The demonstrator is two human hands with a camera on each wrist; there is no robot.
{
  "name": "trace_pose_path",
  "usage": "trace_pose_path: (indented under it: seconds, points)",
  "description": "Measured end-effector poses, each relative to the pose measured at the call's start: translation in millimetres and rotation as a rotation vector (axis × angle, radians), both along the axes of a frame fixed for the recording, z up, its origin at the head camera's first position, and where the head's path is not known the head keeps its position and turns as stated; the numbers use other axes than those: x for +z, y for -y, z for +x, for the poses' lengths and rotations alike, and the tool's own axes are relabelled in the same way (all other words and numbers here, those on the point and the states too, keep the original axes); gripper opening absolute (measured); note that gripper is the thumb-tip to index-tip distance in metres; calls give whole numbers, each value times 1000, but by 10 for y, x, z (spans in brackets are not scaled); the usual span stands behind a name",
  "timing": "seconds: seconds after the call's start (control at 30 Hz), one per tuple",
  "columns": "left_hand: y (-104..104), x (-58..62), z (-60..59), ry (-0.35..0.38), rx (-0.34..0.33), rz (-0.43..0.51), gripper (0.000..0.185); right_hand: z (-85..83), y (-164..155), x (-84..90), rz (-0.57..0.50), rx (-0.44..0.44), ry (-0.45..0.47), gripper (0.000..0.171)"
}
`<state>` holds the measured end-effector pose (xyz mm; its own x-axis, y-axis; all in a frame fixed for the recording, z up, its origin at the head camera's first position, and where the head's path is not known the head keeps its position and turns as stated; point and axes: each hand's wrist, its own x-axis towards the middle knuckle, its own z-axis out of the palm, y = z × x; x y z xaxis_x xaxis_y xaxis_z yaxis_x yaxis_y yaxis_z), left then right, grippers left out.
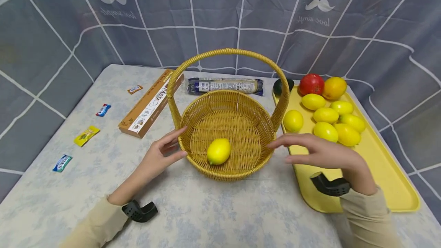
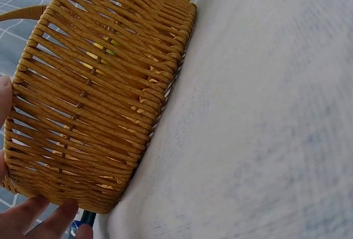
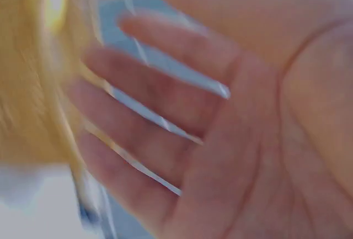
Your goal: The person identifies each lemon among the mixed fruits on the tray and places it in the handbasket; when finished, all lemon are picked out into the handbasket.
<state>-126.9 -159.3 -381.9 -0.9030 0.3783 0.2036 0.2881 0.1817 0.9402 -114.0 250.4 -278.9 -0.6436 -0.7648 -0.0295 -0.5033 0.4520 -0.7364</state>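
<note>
A yellow wicker basket (image 1: 225, 175) with a tall arched handle stands on the table, and one lemon (image 1: 219, 151) lies inside it. My left hand (image 1: 156, 158) holds the basket's left rim, thumb and forefinger at the edge; in the left wrist view other fingertips (image 2: 60, 217) sit by the woven outer wall. My right hand (image 1: 318, 152) is by the basket's right rim, its fingers extended and holding nothing. In the blurred right wrist view the right palm (image 3: 220, 139) and spread fingers face the camera. Whether the right fingertips touch the rim I cannot tell.
A yellow tray (image 1: 389, 179) at right bears several lemons (image 1: 325, 115), a red fruit (image 1: 311, 84), an orange (image 1: 334, 88) and an avocado (image 1: 283, 86). Behind the basket lies a dark package (image 1: 225, 85). At left are a pasta box (image 1: 151, 104) and several small wrapped packets (image 1: 86, 136).
</note>
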Motion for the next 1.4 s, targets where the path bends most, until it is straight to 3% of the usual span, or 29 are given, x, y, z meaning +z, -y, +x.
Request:
trace_pose_path:
  seconds: [0.1,0.17,0.27,0.37,0.43,0.53,0.6,0.7,0.87,0.93,1.03,1.17,1.27,1.4]
  points:
    - [26,12,6,-12,4,0,59,15,-533,-38,-114,-122,15,39]
    - [32,16,6,-13,0,2,59,-4,-842,-144,-215,-321,9,37]
    - [27,18,5,-11,-7,7,58,-46,-1174,-388,-444,-644,76,32]
    - [14,15,3,-3,-8,10,58,-82,-1325,-600,-611,-825,141,27]
    - [4,12,1,3,-9,17,58,-104,-1343,-670,-573,-869,129,25]
    - [0,14,-2,9,-10,27,59,-139,-1278,-697,-344,-888,40,26]
    - [-3,16,-1,13,-11,31,59,-162,-1204,-698,-169,-869,-1,35]
    - [-7,21,-1,16,-12,32,59,-192,-1097,-696,19,-792,23,53]
    - [-11,21,0,25,-12,34,59,-192,-1011,-658,131,-673,80,62]
    - [-17,21,1,25,-12,32,59,-131,-997,-568,135,-640,86,61]
    - [-23,33,0,21,-9,23,59,15,-927,-339,54,-532,62,56]
    - [-20,44,2,17,-7,22,59,133,-610,-12,-98,-268,-4,62]
    - [-12,40,7,18,-7,26,59,75,-233,104,-134,-74,-10,63]
    - [-10,20,7,19,-12,37,59,-114,267,35,-145,97,122,58]
